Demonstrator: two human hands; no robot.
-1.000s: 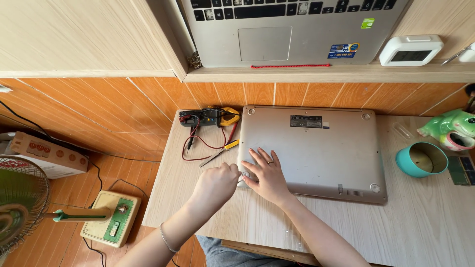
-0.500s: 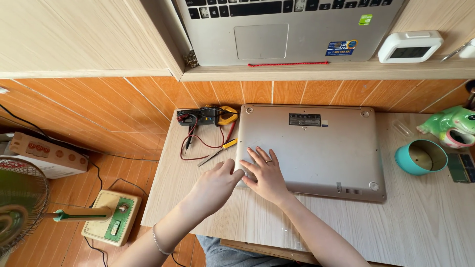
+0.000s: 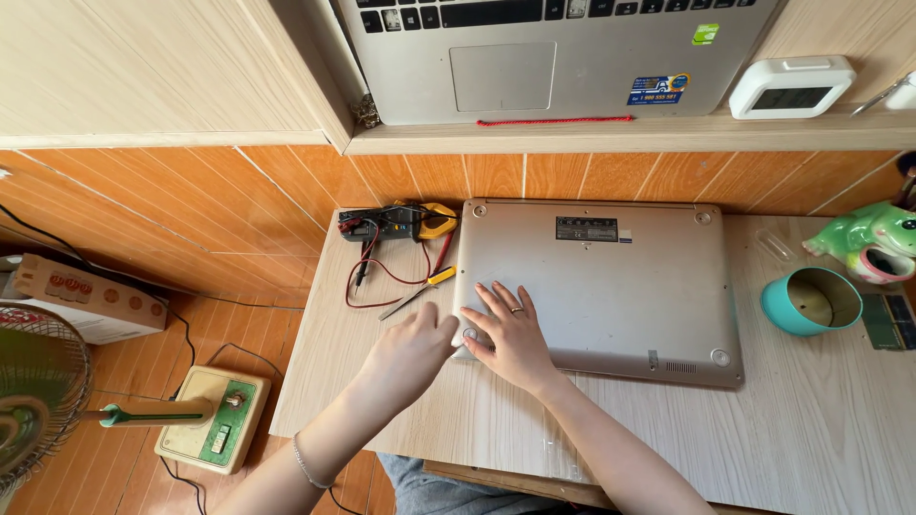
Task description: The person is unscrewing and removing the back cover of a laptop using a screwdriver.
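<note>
A silver laptop (image 3: 620, 286) lies upside down on the light wooden table (image 3: 811, 429), its base facing up. My right hand (image 3: 510, 334) rests flat on its near left corner, fingers spread, a ring on one finger. My left hand (image 3: 408, 355) sits just left of that corner with the fingers curled against the laptop's edge; whether it holds anything is hidden. A yellow-handled screwdriver (image 3: 420, 289) lies on the table just beyond my left hand.
A clamp meter with red and black leads (image 3: 401, 224) sits at the table's far left. A teal cup (image 3: 811, 300) and a green frog figure (image 3: 873, 238) stand at the right. On the shelf above lie another open laptop (image 3: 544, 48) and a white device (image 3: 790, 88). A fan (image 3: 38, 401) stands on the floor.
Both hands have stayed at the laptop's near left corner. My left hand has shifted slightly closer to the corner; the laptop has not moved.
</note>
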